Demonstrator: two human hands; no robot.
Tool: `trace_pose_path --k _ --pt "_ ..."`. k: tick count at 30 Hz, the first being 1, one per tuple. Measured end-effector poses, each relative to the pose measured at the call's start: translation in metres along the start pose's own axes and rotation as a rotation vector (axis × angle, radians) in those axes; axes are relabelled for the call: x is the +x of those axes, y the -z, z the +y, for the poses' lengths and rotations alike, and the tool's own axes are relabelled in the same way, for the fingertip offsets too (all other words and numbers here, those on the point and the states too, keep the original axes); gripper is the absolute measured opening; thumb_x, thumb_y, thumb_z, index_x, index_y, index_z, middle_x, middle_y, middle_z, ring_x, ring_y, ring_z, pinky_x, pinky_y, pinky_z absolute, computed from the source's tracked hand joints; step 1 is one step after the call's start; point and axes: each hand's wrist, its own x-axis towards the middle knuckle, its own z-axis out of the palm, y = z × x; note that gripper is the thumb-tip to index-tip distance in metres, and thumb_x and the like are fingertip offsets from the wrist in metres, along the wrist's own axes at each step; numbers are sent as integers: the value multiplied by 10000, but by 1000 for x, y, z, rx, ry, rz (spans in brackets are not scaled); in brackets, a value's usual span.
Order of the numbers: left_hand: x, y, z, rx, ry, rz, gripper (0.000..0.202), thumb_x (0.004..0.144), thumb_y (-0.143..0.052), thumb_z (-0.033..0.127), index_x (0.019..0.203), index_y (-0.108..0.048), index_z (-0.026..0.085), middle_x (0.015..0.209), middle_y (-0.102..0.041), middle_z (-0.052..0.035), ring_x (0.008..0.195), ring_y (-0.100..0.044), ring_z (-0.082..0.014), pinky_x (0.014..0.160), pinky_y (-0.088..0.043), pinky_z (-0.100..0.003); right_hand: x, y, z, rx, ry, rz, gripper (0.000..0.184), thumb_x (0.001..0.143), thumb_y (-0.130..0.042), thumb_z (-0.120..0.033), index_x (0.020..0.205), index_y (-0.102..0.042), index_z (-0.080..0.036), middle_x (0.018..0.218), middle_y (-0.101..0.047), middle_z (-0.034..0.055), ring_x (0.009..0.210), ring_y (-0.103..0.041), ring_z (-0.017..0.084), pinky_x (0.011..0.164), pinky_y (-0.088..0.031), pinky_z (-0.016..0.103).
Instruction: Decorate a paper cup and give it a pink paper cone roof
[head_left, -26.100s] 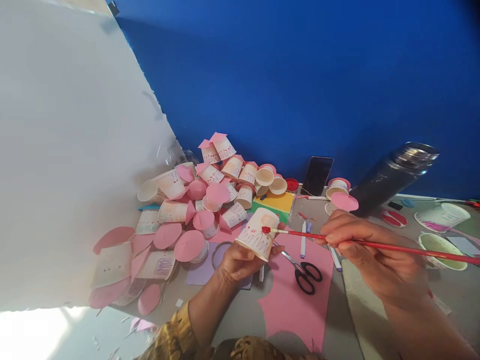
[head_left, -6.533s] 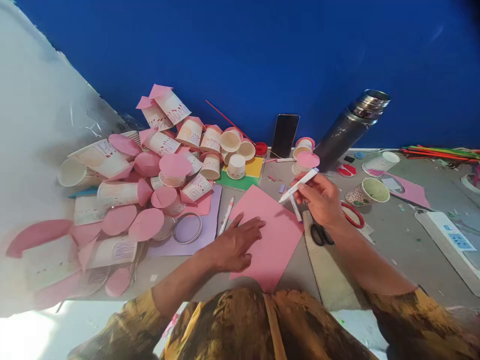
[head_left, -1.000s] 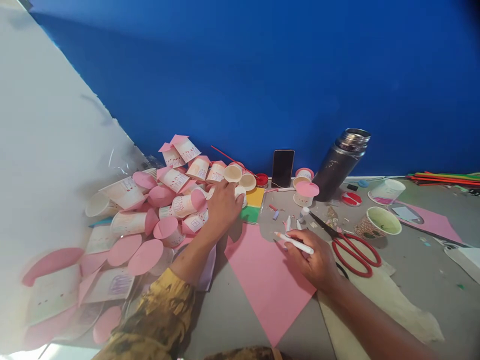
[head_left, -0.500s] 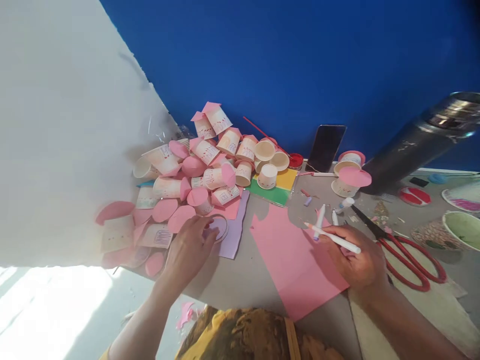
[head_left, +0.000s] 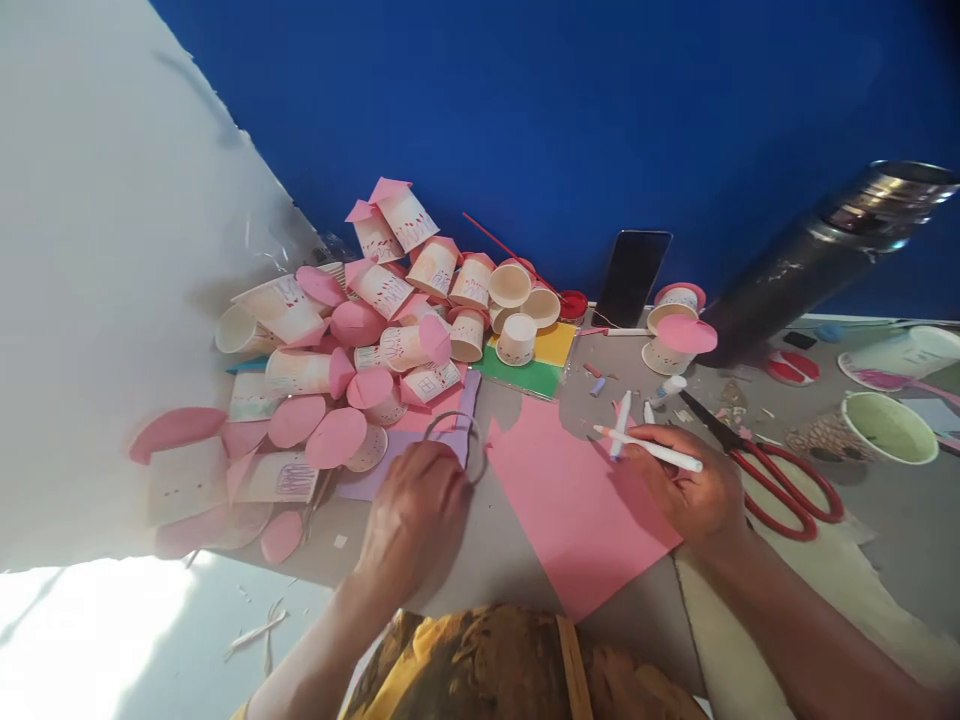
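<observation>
My left hand (head_left: 416, 515) grips a thin metal ring (head_left: 452, 428) and holds it a little above the table, beside a purple paper sheet (head_left: 375, 462). A white marker (head_left: 651, 450) lies in my right hand (head_left: 686, 482), whose fingers are closed round it as it rests on the right edge of a pink paper sheet (head_left: 574, 500). The marker's tip points left over the sheet.
A heap of paper cups with pink paper cones (head_left: 375, 330) fills the left. Green and yellow card (head_left: 534, 362), a phone (head_left: 630, 277), a steel flask (head_left: 817, 260), red scissors (head_left: 780, 480), loose markers (head_left: 619, 422) and a green-lined cup (head_left: 885, 430) lie around. A blue wall stands behind.
My left hand closed on the ring at the edge of the cup pile and drew it toward the pink sheet. The right hand kept the marker in place.
</observation>
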Motion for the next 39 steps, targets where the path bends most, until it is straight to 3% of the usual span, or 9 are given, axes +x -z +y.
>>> trace_pose_path --k 4,7,12,16,20,26,33,39 --pt "13 -32 41 -7 -236 -15 166 974 -565 99 876 -666 188 918 -677 -80 878 -613 -229 774 -492 -372 -4 -3 1 33 10 -62 222 1029 -612 -369 1092 -765 -222 954 -845 85 793 -806 221 745 -635 308" --pt "20 -52 55 38 -333 -42 154 933 -605 53 860 -658 179 906 -674 -79 868 -610 -239 737 -491 -381 -8 -7 6 74 54 -100 219 1045 -588 -302 1187 -739 -232 963 -849 69 795 -814 207 754 -640 302" --pt "11 -61 50 -53 -258 -42 111 947 -616 81 927 -675 173 973 -679 -78 874 -604 -223 731 -528 -354 -12 -10 4 86 136 -220 245 1030 -603 -205 1254 -702 -219 961 -848 68 796 -809 192 737 -630 286" --pt "-5 -60 46 -174 -174 -16 224 997 -518 74 978 -707 191 914 -655 -63 807 -606 -181 678 -531 -293 -14 -9 -5 94 184 -370 322 1027 -524 -111 1272 -697 -229 980 -841 59 805 -801 172 725 -625 265" --pt "-12 -60 45 -277 -211 -67 255 1006 -501 85 1096 -716 190 1096 -708 -105 901 -663 -195 785 -590 -322 -17 -5 -7 33 233 -459 481 984 -445 -25 1367 -652 -230 1009 -832 59 859 -802 186 735 -636 283" --pt "-9 -60 45 -263 -255 -141 288 1043 -443 151 1105 -719 203 1100 -707 -117 932 -666 -235 764 -608 -361 -25 0 -1 -18 235 -515 606 968 -411 -21 1517 -556 -233 1156 -819 95 990 -805 219 827 -666 335" --pt "-9 -65 44 -288 -207 -89 271 1036 -442 131 1147 -687 160 1073 -736 -121 864 -669 -234 721 -620 -360 -16 1 -7 -68 276 -524 764 899 -411 26 1605 -459 -263 1212 -817 63 1026 -812 205 873 -682 320" --pt "-14 -73 41 -263 -200 -27 310 1012 -490 106 1271 -652 156 1217 -742 -142 1031 -702 -259 847 -648 -377 -11 2 -11 -84 271 -530 727 877 -422 17 1550 -534 -233 1252 -805 77 1057 -808 215 859 -684 303"
